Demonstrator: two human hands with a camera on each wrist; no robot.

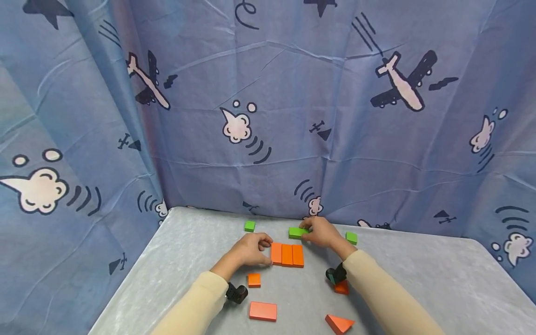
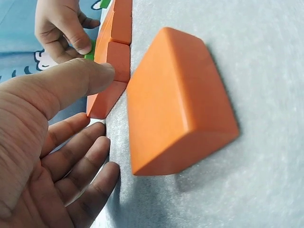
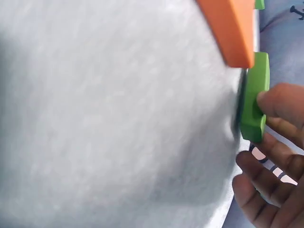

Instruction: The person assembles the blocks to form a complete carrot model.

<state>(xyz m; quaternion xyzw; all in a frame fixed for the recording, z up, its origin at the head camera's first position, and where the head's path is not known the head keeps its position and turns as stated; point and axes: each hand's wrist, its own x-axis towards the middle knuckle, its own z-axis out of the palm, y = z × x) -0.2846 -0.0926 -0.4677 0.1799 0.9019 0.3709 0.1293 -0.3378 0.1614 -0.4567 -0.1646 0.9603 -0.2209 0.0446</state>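
Observation:
Three orange rectangular blocks (image 1: 287,255) lie side by side in a row. My left hand (image 1: 250,250) is at the row's left end, its thumb by the near corner and its fingertips by the far one. In the left wrist view its fingers are spread and relaxed; whether they touch the end block (image 2: 107,99) is hard to tell. Behind the row, my right hand (image 1: 321,231) pinches the right part of a green rectangular block (image 3: 255,102) between thumb and forefinger, the other fingers loosely bent. A small orange block (image 2: 161,104) sits below the left hand.
Small green blocks (image 1: 250,226) (image 1: 351,238) stand at the back left and right. Nearer are a coral rectangular block (image 1: 263,311), an orange-red triangular block (image 1: 339,323) and a partly hidden orange piece (image 1: 341,287) beside the right wrist. A patterned blue curtain (image 1: 272,116) borders the grey tabletop (image 1: 201,228).

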